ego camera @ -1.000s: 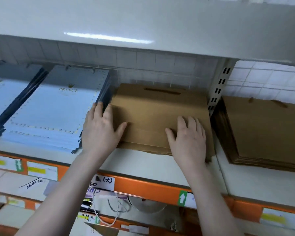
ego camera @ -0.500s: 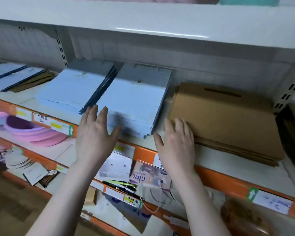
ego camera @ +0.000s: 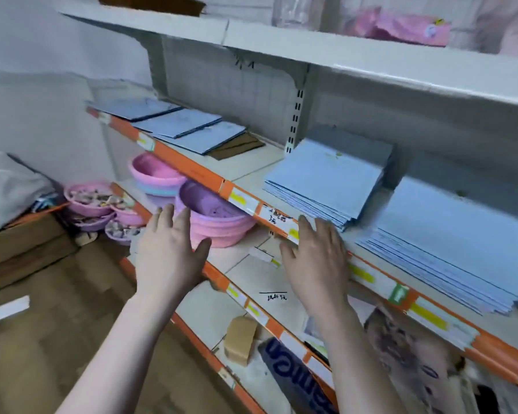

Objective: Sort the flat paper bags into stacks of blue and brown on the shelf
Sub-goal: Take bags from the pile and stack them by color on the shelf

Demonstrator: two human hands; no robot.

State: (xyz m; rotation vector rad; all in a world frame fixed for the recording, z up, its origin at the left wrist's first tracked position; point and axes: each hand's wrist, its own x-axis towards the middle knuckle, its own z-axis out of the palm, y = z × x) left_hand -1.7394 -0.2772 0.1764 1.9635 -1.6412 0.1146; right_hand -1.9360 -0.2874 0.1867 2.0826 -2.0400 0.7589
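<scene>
Two stacks of flat blue paper bags lie on the orange-edged shelf (ego camera: 251, 162): one stack (ego camera: 329, 177) in the middle and a larger one (ego camera: 449, 249) at the right. Farther left, loose blue bags (ego camera: 192, 130) overlap a flat brown bag (ego camera: 240, 144). My left hand (ego camera: 171, 252) hovers with straight fingers in front of the lower shelf and holds nothing. My right hand (ego camera: 314, 258) hangs open before the shelf's orange edge, just below the middle blue stack, touching no bag.
Pink and purple bowls (ego camera: 213, 216) stand stacked on the lower shelf, with smaller filled bowls (ego camera: 93, 198) to their left. A small brown box (ego camera: 240, 339) sits lower down. Cardboard boxes (ego camera: 27, 252) fill the floor at left. An upper shelf (ego camera: 341, 52) overhangs the bags.
My view has swung left, away from the brown stacks. Both hands have left the brown stack and moved left along the shelf front, past the blue stacks, still holding nothing.
</scene>
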